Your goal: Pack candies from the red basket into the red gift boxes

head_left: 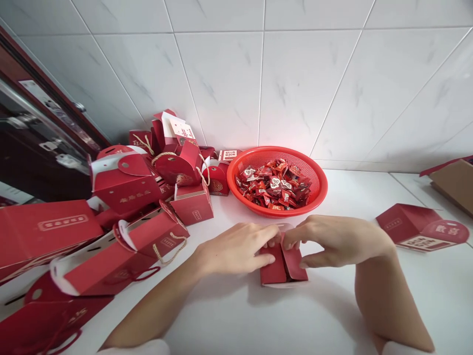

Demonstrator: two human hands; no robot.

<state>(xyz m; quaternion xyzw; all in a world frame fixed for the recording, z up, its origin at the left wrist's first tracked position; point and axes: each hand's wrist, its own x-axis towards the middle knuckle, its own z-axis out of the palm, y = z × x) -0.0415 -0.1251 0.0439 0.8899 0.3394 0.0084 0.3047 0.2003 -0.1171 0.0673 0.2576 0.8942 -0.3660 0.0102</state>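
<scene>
A small red gift box (273, 270) sits on the white table in front of me, its two top flaps nearly meeting with a narrow dark gap between them. My left hand (246, 246) grips the left flap, thumb on top and fingers curled at the far edge. On the other side my right hand (328, 241) pinches the right flap between thumb and bent fingers. Just beyond the box stands a round red plastic basket (320, 185) holding many wrapped red candies (275, 185). What lies inside the box is hidden.
Red gift boxes (129, 192), several with rope handles, are heaped along the left side. Another red box (412, 224) lies to the right, near a brown cardboard box (456, 180). A tiled wall (218, 74) rises behind the table (232, 320). A dark cabinet (37, 148) stands at far left.
</scene>
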